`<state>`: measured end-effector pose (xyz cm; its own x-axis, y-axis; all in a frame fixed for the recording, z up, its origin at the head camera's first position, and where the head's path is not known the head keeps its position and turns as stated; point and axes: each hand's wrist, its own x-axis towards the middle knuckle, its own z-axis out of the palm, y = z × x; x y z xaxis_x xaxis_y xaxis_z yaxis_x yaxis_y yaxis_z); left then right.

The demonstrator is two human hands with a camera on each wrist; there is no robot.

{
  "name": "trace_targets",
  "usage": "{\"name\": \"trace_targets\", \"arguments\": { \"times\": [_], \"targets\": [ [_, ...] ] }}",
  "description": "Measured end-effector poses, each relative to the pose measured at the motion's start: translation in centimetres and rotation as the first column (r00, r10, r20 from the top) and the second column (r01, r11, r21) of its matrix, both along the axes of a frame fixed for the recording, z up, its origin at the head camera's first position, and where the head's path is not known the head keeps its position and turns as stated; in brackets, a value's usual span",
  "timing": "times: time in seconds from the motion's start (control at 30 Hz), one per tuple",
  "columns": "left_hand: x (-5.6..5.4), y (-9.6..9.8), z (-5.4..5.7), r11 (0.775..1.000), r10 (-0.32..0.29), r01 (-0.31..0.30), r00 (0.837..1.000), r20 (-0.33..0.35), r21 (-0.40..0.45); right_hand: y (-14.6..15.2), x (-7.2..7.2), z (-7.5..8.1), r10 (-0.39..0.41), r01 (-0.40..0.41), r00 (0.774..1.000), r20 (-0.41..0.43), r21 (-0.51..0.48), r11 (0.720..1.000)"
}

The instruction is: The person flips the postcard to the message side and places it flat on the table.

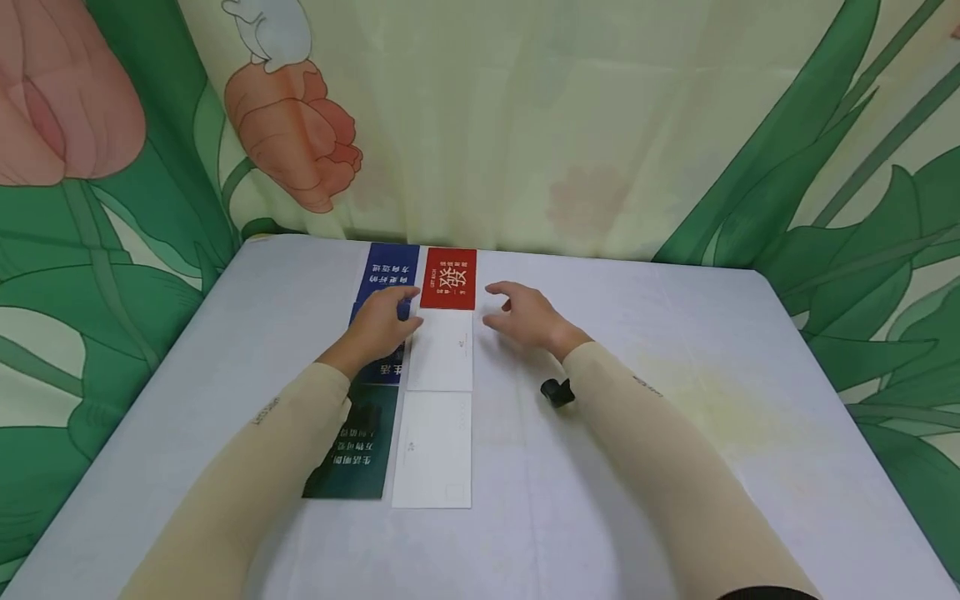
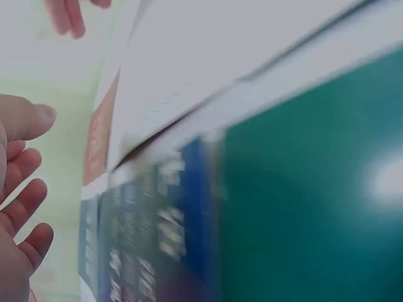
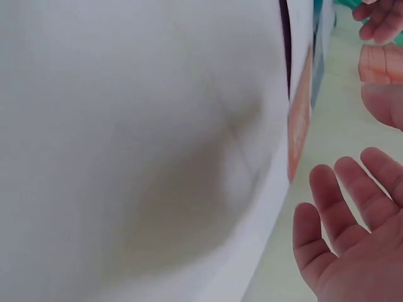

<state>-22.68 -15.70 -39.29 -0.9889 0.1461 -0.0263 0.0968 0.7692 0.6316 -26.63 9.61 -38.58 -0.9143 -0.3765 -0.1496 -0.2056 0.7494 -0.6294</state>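
Observation:
Two short columns of cards lie on the table. The left column has a dark blue card [image 1: 390,262] with white characters at the back, another blue card [image 1: 390,367] partly under my hand, and a dark green card [image 1: 360,446] in front. Beside it run a red card [image 1: 448,279] with a large white character and two white cards, one middle [image 1: 442,354] and one front [image 1: 432,450]. My left hand [image 1: 378,325] hovers over the blue cards with thumb and fingers spread, holding nothing. To the right of the red card, my right hand [image 1: 531,318] is likewise spread and holds nothing.
A white cloth covers the table [image 1: 675,500], and a curtain [image 1: 480,125] printed with flowers and leaves hangs behind its far edge. A small black device [image 1: 557,392] sits under the right wrist. Both forearms reach in from the front in cream sleeves.

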Motion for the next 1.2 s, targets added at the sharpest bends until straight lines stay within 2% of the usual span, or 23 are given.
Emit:
{"name": "trace_targets", "arguments": {
  "times": [0.2, 0.43, 0.63, 0.77, 0.93, 1.07, 1.2],
  "targets": [
    [-2.4, 1.0, 0.4, 1.000, -0.018, 0.018, 1.000, 0.010, 0.003, 0.1, -2.6, -0.1, 0.012, -0.012, 1.000, -0.013, -0.015, 1.000],
    [-4.1, 0.5, 0.2, 0.999, -0.019, 0.020, 1.000, 0.019, -0.032, -0.8, -4.4, 0.2, 0.008, -0.007, 1.000, 0.002, -0.019, 1.000],
    [-5.0, -0.1, -0.5, 0.997, -0.015, 0.019, 0.998, 0.055, -0.080, -1.6, -5.5, -0.1, 0.005, -0.004, 0.999, 0.046, -0.028, 1.000],
    [-5.4, 0.0, -1.0, 0.993, -0.021, 0.030, 0.996, 0.084, -0.111, -2.1, -6.2, -0.7, 0.008, -0.009, 0.997, 0.073, 0.011, 1.000],
    [-5.9, 0.3, -1.4, 0.995, -0.024, 0.035, 0.993, 0.114, -0.097, -2.5, -6.8, -1.2, 0.009, -0.017, 0.995, 0.100, 0.073, 0.997],
    [-6.2, 0.3, -1.4, 0.995, -0.029, 0.040, 0.993, 0.115, -0.095, -2.6, -6.9, -1.6, -0.004, -0.004, 0.994, 0.114, 0.069, 0.998],
    [-6.5, -0.1, -1.5, 0.992, -0.040, 0.052, 0.994, 0.106, -0.111, -2.8, -6.9, -1.8, 0.016, -0.022, 0.993, 0.119, 0.050, 0.999]
  ]
}}
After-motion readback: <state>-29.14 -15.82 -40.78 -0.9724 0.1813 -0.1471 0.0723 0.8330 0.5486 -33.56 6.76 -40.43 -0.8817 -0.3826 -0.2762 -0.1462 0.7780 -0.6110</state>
